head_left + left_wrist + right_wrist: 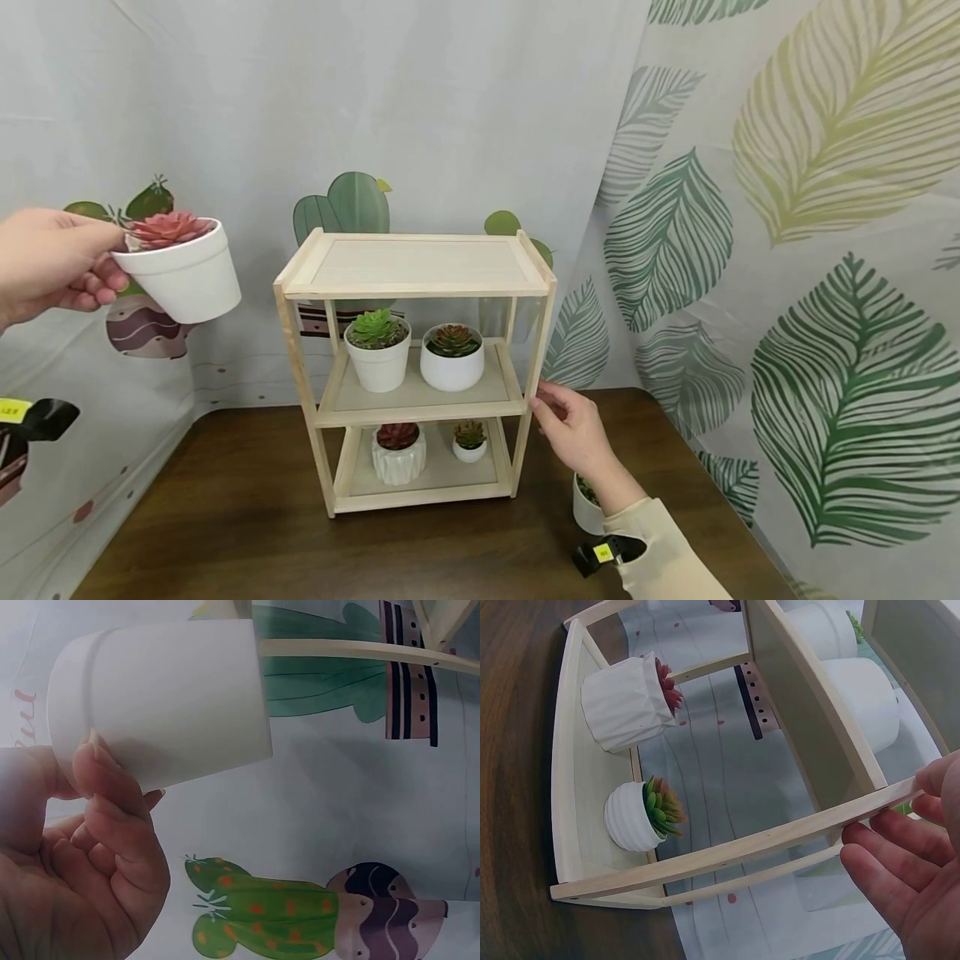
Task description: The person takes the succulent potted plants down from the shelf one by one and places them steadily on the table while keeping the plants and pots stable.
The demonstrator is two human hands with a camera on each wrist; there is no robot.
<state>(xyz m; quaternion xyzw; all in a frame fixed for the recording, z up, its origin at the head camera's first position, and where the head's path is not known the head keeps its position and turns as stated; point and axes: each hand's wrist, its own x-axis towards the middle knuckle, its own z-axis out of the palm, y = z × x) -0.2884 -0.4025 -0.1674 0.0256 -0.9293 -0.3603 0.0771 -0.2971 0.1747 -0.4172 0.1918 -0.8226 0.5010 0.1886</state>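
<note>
High at the left of the head view, my left hand (63, 262) grips a white pot by its rim. A red succulent (171, 230) grows in this pot (183, 275), which hangs slightly tilted, left of the wooden shelf (431, 265). The left wrist view shows curled fingers (112, 817) against the pot's side. Over on the right, my right hand (573, 425) pinches the shelf's front right post (735, 853) between thumb and fingers, near middle-board height. On that middle board stand a green succulent pot (378, 358) and a round white pot (452, 367).
The bottom board holds a ribbed pot with a red succulent (399, 458) and a small white pot (470, 446). Another white pot (587, 508) stands on the brown table (225, 533), partly behind my right forearm. Printed curtains (465, 108) hang behind and to the right.
</note>
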